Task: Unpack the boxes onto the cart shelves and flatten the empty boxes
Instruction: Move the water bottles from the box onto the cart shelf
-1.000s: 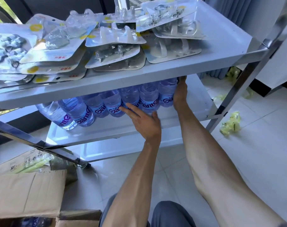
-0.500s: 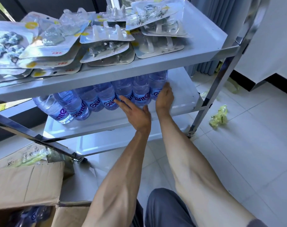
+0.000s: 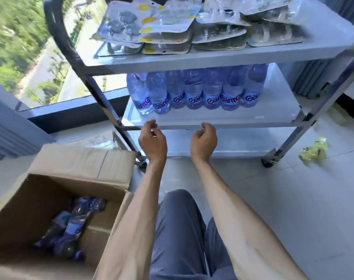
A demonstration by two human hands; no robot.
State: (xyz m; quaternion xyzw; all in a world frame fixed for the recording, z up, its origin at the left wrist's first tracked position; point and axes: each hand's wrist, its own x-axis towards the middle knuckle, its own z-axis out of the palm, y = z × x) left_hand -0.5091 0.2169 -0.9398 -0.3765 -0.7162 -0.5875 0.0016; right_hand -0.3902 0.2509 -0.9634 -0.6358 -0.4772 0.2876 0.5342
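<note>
Steel cart (image 3: 228, 57), empty hands (image 3: 153, 141) at shelf edge (image 3: 253, 124)

Single head cam, wide-angle, looking forward-down from crouch height. Close to cart (image 3: 228, 57); both forearms run up from bottom edge. Open cardboard box (image 3: 57, 190) lower left.
</note>
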